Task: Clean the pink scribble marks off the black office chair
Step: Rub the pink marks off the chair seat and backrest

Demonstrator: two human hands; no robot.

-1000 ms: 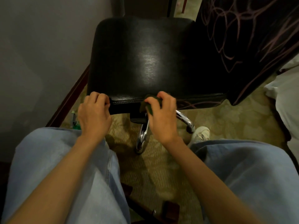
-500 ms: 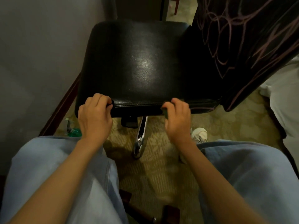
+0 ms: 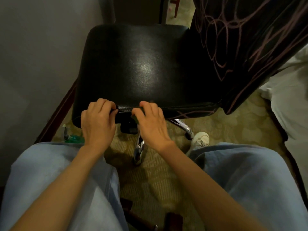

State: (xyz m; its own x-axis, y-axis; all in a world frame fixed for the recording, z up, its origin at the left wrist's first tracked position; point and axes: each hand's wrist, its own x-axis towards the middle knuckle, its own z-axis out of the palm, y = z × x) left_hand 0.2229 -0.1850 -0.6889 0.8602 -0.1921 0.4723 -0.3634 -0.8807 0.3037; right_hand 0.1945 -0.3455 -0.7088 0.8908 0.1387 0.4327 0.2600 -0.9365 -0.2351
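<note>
Here, glossy grained seat (image 3: 141, 69), perhaps green cloth (image 3: 135, 120)

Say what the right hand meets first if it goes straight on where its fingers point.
The seat: the right hand rests on its front edge, gripping a dark green pad. Straight on lies only bare seat top, likely free up to the far edge.

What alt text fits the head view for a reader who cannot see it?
A seated person's left hand grips the front edge of a black seat while the right hand presses a green pad to it. Pink scribbles cover the backrest and mark the edge further right.
</note>
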